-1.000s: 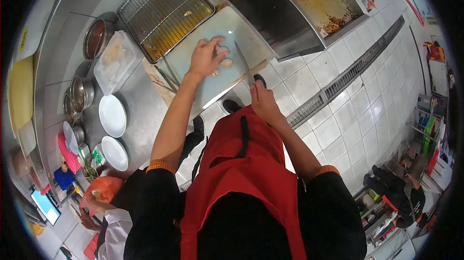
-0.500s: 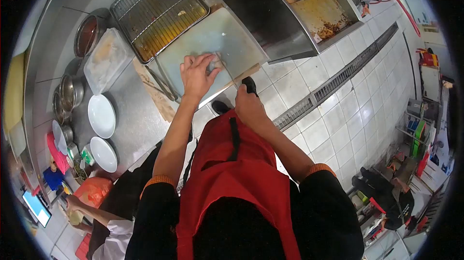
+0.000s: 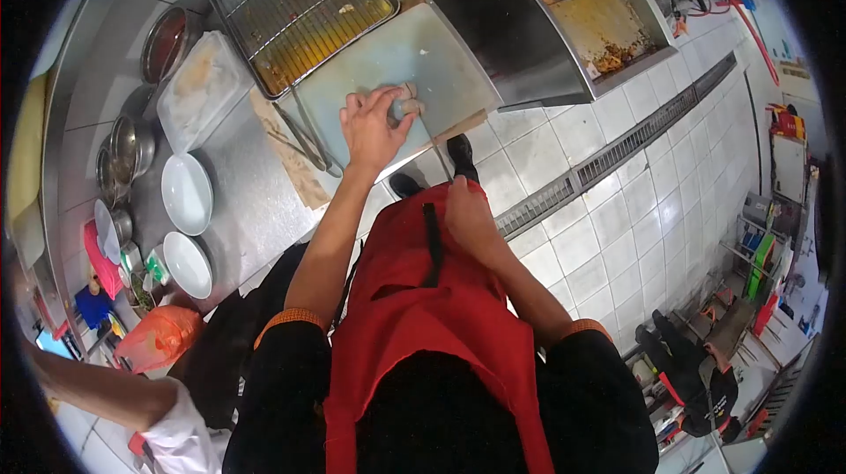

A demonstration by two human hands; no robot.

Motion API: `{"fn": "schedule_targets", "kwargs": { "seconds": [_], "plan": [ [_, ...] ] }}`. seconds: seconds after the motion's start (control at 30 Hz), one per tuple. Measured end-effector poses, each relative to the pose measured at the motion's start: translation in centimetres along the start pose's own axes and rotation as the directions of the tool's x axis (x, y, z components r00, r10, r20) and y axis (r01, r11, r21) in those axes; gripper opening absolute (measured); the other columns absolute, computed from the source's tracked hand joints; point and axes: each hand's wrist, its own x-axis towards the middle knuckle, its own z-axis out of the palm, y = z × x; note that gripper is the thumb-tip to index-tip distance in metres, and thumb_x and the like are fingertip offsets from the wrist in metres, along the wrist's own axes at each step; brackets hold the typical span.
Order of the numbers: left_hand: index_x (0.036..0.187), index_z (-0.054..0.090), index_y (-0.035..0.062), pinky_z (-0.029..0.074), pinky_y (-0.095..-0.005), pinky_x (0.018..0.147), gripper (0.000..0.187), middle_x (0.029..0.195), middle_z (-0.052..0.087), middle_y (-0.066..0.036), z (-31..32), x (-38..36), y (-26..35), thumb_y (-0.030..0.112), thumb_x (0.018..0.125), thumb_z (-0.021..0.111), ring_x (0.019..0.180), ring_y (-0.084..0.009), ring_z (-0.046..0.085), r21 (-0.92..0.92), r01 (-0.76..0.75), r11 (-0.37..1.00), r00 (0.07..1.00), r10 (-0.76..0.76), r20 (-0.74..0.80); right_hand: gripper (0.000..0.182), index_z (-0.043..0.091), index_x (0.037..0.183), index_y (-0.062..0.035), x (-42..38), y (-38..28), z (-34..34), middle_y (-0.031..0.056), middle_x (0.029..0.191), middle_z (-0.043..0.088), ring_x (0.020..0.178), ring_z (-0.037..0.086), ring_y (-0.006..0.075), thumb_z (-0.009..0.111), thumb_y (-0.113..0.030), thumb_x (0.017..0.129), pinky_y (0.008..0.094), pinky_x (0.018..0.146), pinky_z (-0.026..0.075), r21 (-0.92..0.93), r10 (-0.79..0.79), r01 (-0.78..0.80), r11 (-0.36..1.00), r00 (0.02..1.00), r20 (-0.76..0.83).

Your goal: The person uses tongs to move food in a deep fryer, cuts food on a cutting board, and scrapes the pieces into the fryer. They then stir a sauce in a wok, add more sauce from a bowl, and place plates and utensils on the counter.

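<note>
On the pale cutting board (image 3: pixel 449 64), my left hand (image 3: pixel 374 129) is closed with its fingertips on a small greyish-white piece of food (image 3: pixel 407 107), whose kind I cannot make out. Cut edges of it show beside the fingers. My right hand (image 3: pixel 470 217), in front of the red apron, grips a knife (image 3: pixel 439 157). Its thin blade points up toward the board's near edge, apart from the food. Metal tongs (image 3: pixel 310 141) lie along the board's left side.
Behind the board rests a tray with a wire rack (image 3: pixel 304 11). A plastic tub (image 3: pixel 203 86), white plates (image 3: pixel 187 194) and metal bowls (image 3: pixel 132 146) stand on the left. A co-worker's arm (image 3: pixel 106 390) reaches in lower left; another person (image 3: pixel 696 377) is far right.
My right hand has drawn the knife back toward my body, away from the food. Cut ends of the food show more clearly. The co-worker's arm has stretched further left.
</note>
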Motion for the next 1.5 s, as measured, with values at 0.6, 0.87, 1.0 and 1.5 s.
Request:
{"fn": "schedule_targets", "kwargs": {
  "seconds": [0.6,0.87,1.0,1.5],
  "plan": [
    [0.092,0.066,0.0197,0.033,-0.0317,0.078,0.027,0.099,0.062,0.01,-0.5,1.0,-1.5,0.027,0.066,0.071,0.086,-0.021,0.043,-0.021,-0.015,1.0,0.997,0.017,0.074,0.027,0.036,0.106,0.0041,5.2,-5.0,0.2,0.0317,0.082,0.058,0.081,0.059,0.044,0.039,-0.009,0.083,0.0514,0.071,0.047,-0.067,-0.062,0.054,0.996,0.991,-0.122],
    [0.091,0.065,0.0188,0.034,-0.0324,0.077,0.022,0.099,0.061,0.01,0.1,0.6,-1.1,0.019,0.069,0.067,0.085,-0.0212,0.044,-0.054,0.0,0.999,1.0,0.0,0.0,0.019,0.038,0.098,0.0037,0.5,1.0,3.4,0.0307,0.066,0.056,0.063,0.056,0.0474,0.039,-0.011,0.086,0.0527,0.056,0.046,0.026,-0.159,0.165,0.986,0.975,-0.154],
    [0.092,0.064,0.0176,0.033,-0.0354,0.084,0.025,0.106,0.058,0.004,-0.5,0.4,-2.6,0.007,0.069,0.06,0.094,-0.0237,0.046,-0.202,-0.04,0.979,0.996,0.022,-0.089,0.021,0.037,0.093,0.0028,-0.7,0.2,0.8,0.0312,0.065,0.054,0.063,0.054,0.0484,0.038,-0.018,0.09,0.054,0.054,0.044,0.097,-0.202,0.218,0.971,0.968,-0.152],
    [0.096,0.059,0.0106,0.037,-0.0441,0.084,0.029,0.108,0.048,-0.017,-6.0,-8.9,-10.6,0.012,0.067,0.059,0.098,-0.0367,0.041,0.029,0.446,0.895,0.875,-0.429,-0.226,0.024,0.039,0.099,0.004,5.3,-9.0,5.7,0.0321,0.087,0.05,0.051,0.049,0.047,0.047,-0.014,0.084,0.0535,0.054,0.044,0.054,-0.449,0.461,0.886,0.881,-0.148]
  ]
}}
